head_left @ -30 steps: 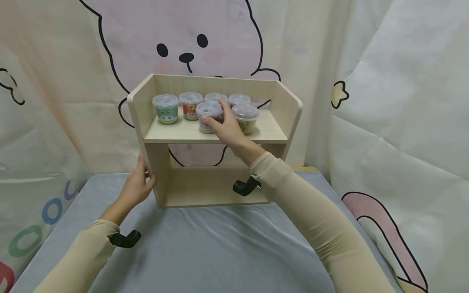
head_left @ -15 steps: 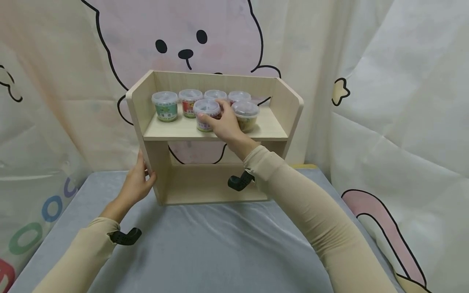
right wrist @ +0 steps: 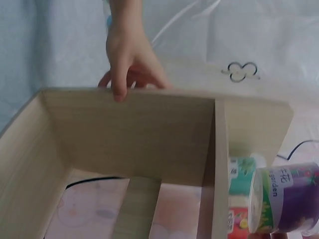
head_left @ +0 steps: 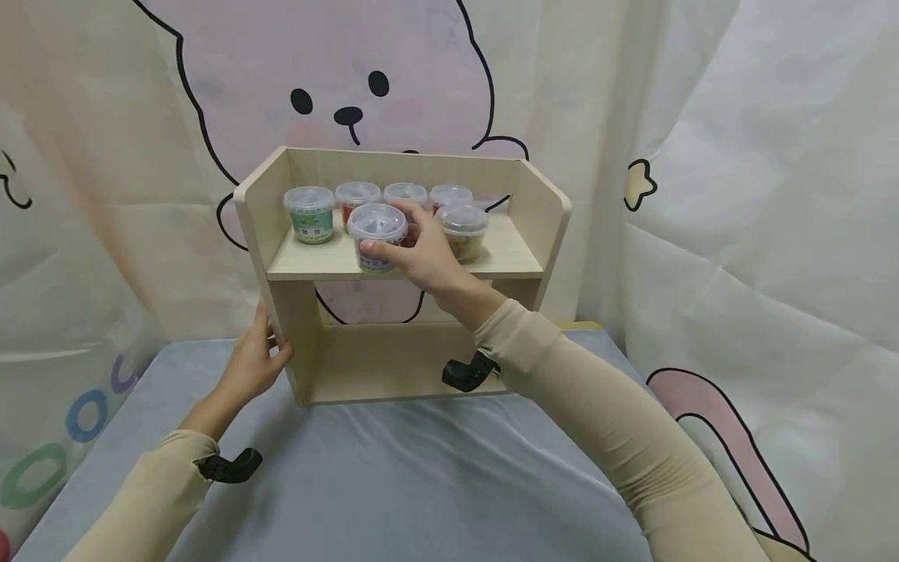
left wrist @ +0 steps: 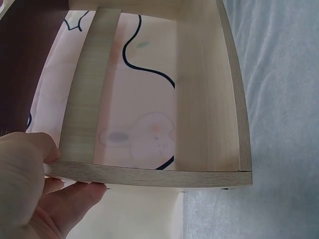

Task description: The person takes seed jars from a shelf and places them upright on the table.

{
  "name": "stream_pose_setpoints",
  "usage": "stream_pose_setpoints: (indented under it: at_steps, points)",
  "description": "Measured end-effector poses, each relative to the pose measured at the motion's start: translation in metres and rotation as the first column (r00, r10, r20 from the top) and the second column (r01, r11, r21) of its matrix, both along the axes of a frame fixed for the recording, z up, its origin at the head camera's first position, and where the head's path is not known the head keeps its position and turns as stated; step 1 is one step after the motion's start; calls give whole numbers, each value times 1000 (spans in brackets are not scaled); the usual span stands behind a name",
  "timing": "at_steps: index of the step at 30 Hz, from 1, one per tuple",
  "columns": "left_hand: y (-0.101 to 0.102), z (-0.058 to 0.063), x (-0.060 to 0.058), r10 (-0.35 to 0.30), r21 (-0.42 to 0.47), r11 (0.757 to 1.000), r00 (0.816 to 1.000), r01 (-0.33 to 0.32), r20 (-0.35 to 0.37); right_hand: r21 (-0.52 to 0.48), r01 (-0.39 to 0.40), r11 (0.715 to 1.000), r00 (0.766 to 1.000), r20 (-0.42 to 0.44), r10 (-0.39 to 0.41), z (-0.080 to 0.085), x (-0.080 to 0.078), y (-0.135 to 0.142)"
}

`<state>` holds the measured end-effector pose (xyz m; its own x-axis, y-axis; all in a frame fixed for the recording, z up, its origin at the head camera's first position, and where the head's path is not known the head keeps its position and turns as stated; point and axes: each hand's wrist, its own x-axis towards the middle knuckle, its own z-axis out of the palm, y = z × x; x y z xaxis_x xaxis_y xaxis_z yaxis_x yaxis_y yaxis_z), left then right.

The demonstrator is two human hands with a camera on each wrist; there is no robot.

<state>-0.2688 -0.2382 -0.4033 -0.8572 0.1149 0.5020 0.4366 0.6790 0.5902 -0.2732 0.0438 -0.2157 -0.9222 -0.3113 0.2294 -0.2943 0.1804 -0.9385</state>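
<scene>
My right hand (head_left: pixel 438 265) grips a small clear-lidded plastic tub (head_left: pixel 377 226) by its side, at the front of the upper shelf. In the right wrist view this tub (right wrist: pixel 294 199) shows a purple label with a green part; its base is apart from the shelf board's edge (right wrist: pixel 220 169). My left hand (head_left: pixel 249 365) holds the left side panel (head_left: pixel 286 312) of the pale wooden shelf unit, thumb on the inner side. In the left wrist view that hand (left wrist: pixel 25 184) has fingers on both sides of the panel's edge (left wrist: pixel 159 177).
On the upper shelf a green-labelled tub (head_left: pixel 311 218) stands at left, a red-labelled tub (head_left: pixel 357 195) beside it. A rounder tub (head_left: pixel 463 234) stands right of my hand, with other tubs behind. A grey-blue cloth (head_left: pixel 393 484) covers the table; a printed curtain (head_left: pixel 562 94) hangs behind.
My right hand has drawn the purple-labelled tub forward and a little left, to the upper shelf's front edge. The left hand keeps its hold; the head view has shifted slightly.
</scene>
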Motion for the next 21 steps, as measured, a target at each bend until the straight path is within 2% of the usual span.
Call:
stream_pose_setpoints:
  at_steps: [4, 7, 12, 16, 21]
  points:
    - [0, 1, 1, 3, -5, 1000, 1000, -3, -5, -32, -99, 995, 994, 32, 100, -3, 10, 1]
    - [1, 2, 1, 4, -9, 1000, 1000, -4, 10, -24, -141, 990, 988, 58, 142, -8, 15, 3]
    - [0, 3, 5, 14, -15, 1000, 999, -14, 48, -24, -207, 978, 977, 39, 208, -19, 26, 1]
    - [-2, 6, 8, 17, -17, 1000, 997, -16, 74, -50, -263, 963, 964, 13, 264, -34, 35, -3]
    - [-1, 4, 6, 20, -13, 1000, 998, -19, 59, -40, -289, 957, 956, 41, 290, -61, 44, -4]
